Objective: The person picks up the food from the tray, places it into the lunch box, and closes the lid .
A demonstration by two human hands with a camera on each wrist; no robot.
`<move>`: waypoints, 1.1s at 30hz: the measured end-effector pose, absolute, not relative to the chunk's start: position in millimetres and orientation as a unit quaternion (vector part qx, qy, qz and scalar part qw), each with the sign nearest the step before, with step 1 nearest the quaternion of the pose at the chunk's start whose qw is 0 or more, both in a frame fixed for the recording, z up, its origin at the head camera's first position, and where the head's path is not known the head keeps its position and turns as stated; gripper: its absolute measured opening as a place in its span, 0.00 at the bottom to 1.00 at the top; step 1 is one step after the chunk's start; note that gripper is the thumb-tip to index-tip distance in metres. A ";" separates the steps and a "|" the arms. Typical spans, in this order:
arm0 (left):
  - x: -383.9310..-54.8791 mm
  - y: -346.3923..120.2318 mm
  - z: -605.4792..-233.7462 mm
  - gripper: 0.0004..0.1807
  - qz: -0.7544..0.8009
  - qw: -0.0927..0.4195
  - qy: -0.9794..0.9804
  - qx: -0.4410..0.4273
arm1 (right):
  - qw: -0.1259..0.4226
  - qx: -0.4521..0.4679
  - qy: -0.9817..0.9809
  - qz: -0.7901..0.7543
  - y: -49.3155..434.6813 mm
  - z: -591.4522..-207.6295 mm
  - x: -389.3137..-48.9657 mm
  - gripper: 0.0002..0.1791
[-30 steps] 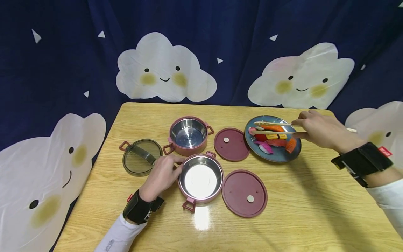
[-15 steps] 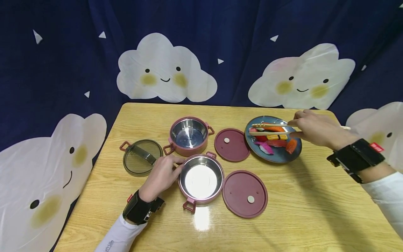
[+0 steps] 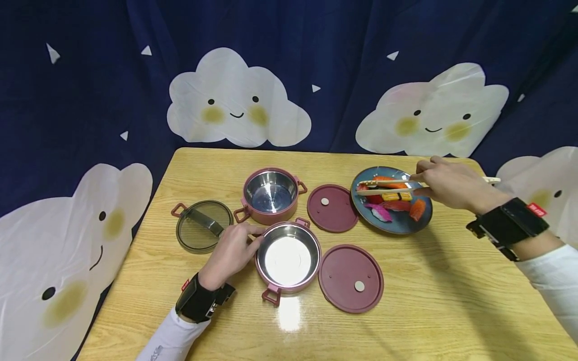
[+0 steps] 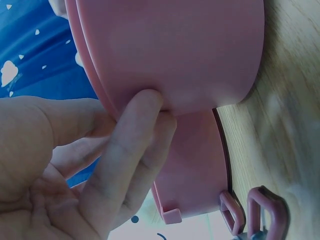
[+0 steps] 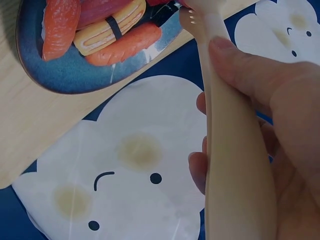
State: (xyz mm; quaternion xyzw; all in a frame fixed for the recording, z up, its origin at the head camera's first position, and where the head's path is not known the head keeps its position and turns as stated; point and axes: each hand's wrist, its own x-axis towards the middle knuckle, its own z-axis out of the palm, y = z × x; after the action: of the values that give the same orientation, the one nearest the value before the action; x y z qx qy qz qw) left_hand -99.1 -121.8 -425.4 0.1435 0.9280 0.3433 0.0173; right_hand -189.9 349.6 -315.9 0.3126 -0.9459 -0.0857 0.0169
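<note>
My left hand (image 3: 232, 250) pinches the rim of the front pink pot (image 3: 259, 268), which has a shiny steel inside. In the left wrist view its fingertips (image 4: 145, 102) lie against the pot's outer wall. My right hand (image 3: 451, 183) grips beige tongs (image 3: 388, 191), thumb on one arm and fingers round the other. The tongs' tips reach over the left side of a blue plate (image 3: 390, 228) of sushi pieces, around a small reddish piece (image 3: 362, 187) that they partly hide. An orange-topped sushi (image 3: 417, 208) and a pink-and-white one (image 3: 379, 211) lie nearer the plate's front.
Behind the front pot stands a second pink pot (image 3: 271, 215). A glass lid (image 3: 198, 240) with a dark handle lies at left. Two maroon lids (image 3: 334, 215) lie between the pots and the plate. A dark curtain with clouds hangs behind the table.
My right hand has moved a little left, and the tongs' arms have drawn closer together at the small piece on the plate's left. The left hand and the pots have stayed still.
</note>
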 end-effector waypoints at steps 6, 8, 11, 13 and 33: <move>-99.4 -122.6 -425.8 0.10 0.345 0.019 0.928 0.142 | 0.025 0.317 -0.943 -0.097 350.3 -311.1 -187.1 0.13; -99.6 -122.6 -425.9 0.10 0.346 0.021 0.927 0.141 | 0.026 0.313 -0.944 -0.103 350.8 -308.7 -186.2 0.13; -99.8 -122.3 -425.8 0.10 0.348 0.025 0.927 0.139 | 0.022 0.309 -0.945 -0.109 352.4 -304.5 -184.5 0.13; -99.8 -122.1 -425.4 0.10 0.348 0.026 0.927 0.138 | 0.020 0.307 -0.945 -0.108 353.0 -301.7 -183.1 0.12; -100.0 -121.2 -425.0 0.11 0.341 0.032 0.930 0.134 | 0.077 0.352 -0.926 -0.110 325.3 -269.1 -146.6 0.18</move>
State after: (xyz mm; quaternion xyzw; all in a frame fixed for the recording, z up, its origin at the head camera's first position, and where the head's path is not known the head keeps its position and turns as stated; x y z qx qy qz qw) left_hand -100.0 -121.2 -425.0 0.1340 0.9301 0.3406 0.0320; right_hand -146.6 325.3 -269.1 0.3519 -0.9263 -0.1099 0.0774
